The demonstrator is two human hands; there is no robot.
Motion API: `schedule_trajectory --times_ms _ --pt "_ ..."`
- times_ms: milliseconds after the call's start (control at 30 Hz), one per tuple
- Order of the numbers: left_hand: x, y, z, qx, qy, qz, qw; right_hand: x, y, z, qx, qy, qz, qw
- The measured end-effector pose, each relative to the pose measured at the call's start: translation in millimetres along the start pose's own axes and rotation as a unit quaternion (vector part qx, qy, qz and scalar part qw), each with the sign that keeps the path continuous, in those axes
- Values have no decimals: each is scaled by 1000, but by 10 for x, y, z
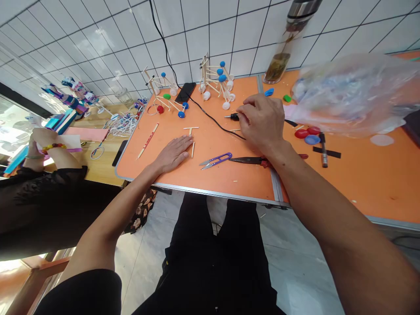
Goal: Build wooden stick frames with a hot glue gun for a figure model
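My left hand [173, 154] lies flat on the orange table, palm down, fingers stretched out. Its fingertips reach the thin wooden sticks [193, 149], one of which stands apart beside the thumb; two others form a T [190, 129]. My right hand [262, 120] is closed round a black tool with a thin metal tip [233, 117] pointing left; most of the tool is hidden in the fist. A black cord [210, 114] runs down to this hand. Purple thread snips [216, 161] and red-handled pliers [246, 160] lie nearer me.
Stick frames with blue and white wheels [213, 78] and coloured wheels [167, 97] stand at the back, by a phone [185, 92]. Rightward are a bottle [277, 68], a plastic bag [348, 92] and a marker [323, 151]. Another person's hands [49, 144] are at left.
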State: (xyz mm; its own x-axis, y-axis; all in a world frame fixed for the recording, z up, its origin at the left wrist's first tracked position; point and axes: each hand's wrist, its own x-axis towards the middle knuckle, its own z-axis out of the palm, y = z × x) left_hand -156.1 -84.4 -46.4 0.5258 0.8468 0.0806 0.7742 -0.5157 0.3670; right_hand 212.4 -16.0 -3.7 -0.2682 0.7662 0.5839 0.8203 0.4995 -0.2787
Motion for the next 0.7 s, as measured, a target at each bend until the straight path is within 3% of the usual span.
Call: schedule_trajectory --times_ms 367,533,700 --pt "-5 -22 13 2 10 1 1000 -13 -28 11 -2 -13 16 1000" --pt "-80 43 -68 -46 176 -22 983 62 99 -229 -60 11 60 996" --pt "165 154 -300 -113 366 -77 921 236 428 -569 -40 114 118 986"
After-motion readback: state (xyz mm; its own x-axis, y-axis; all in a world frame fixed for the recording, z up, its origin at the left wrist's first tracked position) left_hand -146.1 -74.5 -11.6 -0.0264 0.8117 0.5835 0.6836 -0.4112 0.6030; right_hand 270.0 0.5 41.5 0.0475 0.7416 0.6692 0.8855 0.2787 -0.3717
